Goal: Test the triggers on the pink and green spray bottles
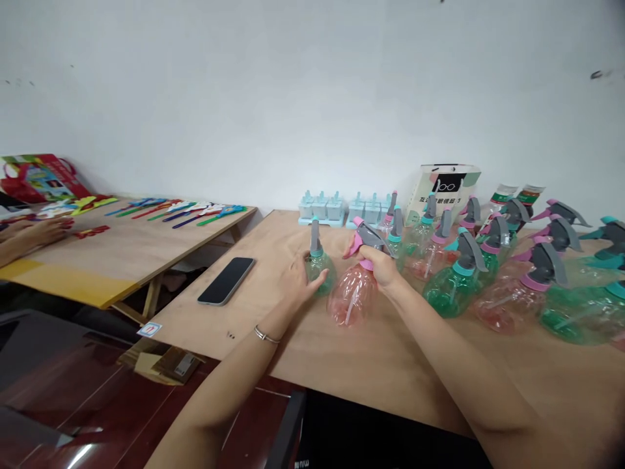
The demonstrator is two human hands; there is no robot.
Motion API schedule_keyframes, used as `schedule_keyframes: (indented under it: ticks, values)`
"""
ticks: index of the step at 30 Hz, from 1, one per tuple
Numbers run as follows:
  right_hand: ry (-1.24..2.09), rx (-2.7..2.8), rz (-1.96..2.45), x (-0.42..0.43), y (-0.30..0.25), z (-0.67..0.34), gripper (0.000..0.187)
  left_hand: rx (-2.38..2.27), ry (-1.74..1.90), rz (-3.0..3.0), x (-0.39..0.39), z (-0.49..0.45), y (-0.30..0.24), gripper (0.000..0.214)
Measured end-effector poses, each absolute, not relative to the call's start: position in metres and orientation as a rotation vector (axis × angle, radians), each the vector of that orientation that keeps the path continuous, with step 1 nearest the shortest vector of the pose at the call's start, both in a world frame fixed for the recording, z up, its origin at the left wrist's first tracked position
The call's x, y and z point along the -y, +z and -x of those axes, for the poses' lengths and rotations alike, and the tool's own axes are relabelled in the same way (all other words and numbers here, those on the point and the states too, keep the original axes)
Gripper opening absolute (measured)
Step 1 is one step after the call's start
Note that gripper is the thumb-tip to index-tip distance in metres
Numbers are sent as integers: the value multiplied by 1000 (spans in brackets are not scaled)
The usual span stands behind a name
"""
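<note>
Right grip closed round neck of pink spray bottle, tilted, middle of surface; base contact unclear. Left grip half-spread, fingers against green spray bottle just beside. Far-right bottles cut off by frame edge.

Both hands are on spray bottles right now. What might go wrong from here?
1. The right hand grips the tilted pink bottle only at its neck; it may slip or knock the green bottle that the left hand cups.
2. The crowded bottles stand close beside the right forearm; a sweep might topple several.
3. The phone lies near the edge of the table and could be nudged off.
</note>
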State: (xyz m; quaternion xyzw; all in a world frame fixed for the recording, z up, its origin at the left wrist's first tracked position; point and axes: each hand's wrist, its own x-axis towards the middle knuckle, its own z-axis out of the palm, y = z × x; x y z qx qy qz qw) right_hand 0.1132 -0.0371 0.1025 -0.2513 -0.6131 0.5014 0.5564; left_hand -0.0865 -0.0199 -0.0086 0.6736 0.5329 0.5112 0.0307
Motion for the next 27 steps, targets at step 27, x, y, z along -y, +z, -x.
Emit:
schedule_keyframes:
  ticks: [27]
  values:
    - [979,1493,634,41,102,-112,17,-1765,1411,-2117,19,93,-9,66]
